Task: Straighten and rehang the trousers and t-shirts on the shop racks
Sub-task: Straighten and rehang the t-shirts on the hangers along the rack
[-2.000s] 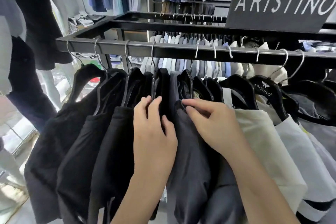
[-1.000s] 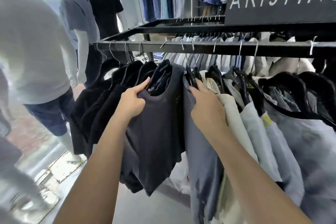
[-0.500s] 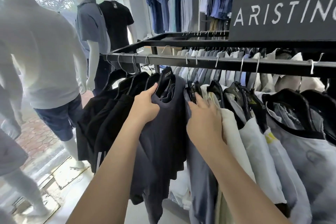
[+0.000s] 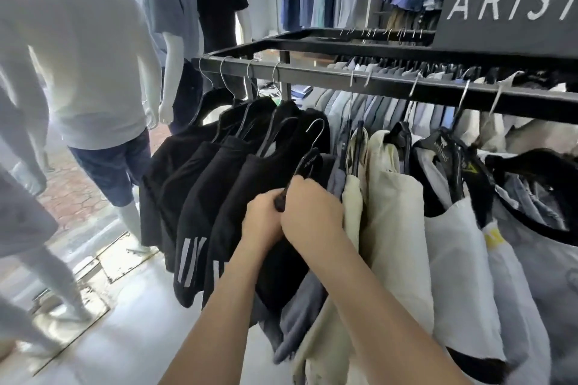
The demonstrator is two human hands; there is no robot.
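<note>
L hand (image 4: pixel 264 219) curled on hanger (image 4: pixel 308 166) end + dark tee (image 4: pixel 276 272) | R hand (image 4: pixel 312 216) grips same arm, touching L | hook (image 4: pixel 315 134) free, up-right of fingers, hanger axis steep | rail (image 4: pixel 344 76) higher, beyond.

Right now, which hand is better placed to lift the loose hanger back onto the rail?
Probably the right hand: it holds the hanger nearer its free hook; the left hand grips the lower end.

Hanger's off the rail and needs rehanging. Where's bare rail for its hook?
Bare rail lies between the black shirts' four hooks and the next pair of hooks, above the held hanger. Left end is crowded; rightward gaps look narrower.
</note>
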